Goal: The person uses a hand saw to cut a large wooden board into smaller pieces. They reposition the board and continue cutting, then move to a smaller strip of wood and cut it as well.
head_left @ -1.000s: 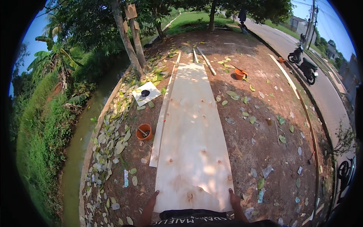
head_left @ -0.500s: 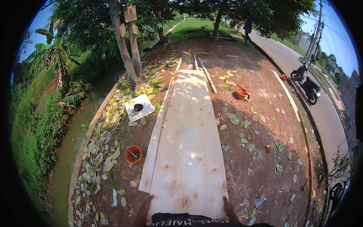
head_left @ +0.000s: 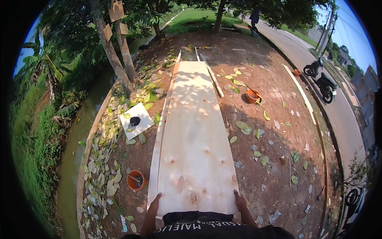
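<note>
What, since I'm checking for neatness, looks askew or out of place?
The top board sits offset: the board beneath shows along its left edge, so the two don't line up. Pale litter lies on the dirt, lower right.

Plywood sheet's [head_left: 195,139] near edge partly hidden by dark shirt [head_left: 223,226]. Left hand [head_left: 153,204], right hand [head_left: 240,202] — most fingers out of sight. Lower board [head_left: 154,175] largely covered. Orange bucket's [head_left: 131,184] contents — too small to tell.

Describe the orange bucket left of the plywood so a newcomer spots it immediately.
Start at the long, pale, knotted plywood sheet between the left hand and right hand. On the brown soil left of it sits a round orange bucket. It stands nearer the hands than the other orange bucket, right of the sheet.
</note>
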The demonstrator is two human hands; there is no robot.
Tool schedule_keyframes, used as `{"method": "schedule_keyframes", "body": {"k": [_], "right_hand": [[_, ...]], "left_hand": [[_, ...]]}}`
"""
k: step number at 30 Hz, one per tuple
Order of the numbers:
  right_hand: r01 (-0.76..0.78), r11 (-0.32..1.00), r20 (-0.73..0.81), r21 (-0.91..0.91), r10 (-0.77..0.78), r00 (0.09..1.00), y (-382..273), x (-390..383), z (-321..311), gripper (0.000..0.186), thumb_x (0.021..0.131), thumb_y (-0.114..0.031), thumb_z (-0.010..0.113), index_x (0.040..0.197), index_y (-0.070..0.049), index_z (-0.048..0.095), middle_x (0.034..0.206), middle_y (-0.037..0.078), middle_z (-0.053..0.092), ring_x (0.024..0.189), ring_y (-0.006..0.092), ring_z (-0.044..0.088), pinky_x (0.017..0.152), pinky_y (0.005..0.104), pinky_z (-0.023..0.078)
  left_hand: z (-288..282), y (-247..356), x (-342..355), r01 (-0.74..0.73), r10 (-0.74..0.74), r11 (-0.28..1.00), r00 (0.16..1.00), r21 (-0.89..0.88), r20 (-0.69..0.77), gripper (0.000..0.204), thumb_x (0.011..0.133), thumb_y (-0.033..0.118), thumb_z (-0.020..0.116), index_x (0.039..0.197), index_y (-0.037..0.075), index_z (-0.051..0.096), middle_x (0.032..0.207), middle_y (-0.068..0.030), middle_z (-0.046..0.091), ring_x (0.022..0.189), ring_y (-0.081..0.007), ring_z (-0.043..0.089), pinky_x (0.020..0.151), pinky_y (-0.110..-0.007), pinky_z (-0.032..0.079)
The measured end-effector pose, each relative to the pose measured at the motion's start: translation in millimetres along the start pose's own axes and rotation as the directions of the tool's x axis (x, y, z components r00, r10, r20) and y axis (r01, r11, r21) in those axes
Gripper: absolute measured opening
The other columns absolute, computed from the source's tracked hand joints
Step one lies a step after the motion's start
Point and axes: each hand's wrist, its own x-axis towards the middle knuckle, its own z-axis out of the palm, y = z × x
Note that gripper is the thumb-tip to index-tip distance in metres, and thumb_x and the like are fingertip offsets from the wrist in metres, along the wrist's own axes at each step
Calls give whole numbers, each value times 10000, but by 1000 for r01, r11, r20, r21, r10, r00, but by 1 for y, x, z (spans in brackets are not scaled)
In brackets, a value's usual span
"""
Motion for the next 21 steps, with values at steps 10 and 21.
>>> {"method": "schedule_keyframes", "body": {"k": [10,21], "right_hand": [[30,999,36,-39,-29,999,-116,173,-77,1116,836,-864,414,1270,150,581,1331,374,554,1296,452,532,1098,440,393],[-24,1000,45,17,24,999,-291,262,-99,1104,840,-862,394,1331,114,555,1378,376,514,1345,461,478,1134,459,354]], "left_hand": [[148,137,98,45,-28,991,991,128,-131,627,990,502,570,1325,-27,588,1178,-149,673,1069,-218,622,1018,-325,455],[178,241,244,159,-147,985,976,61,-161,663,955,560,598,1264,-26,631,1147,-159,686,1027,-227,654,935,-339,509]]}}
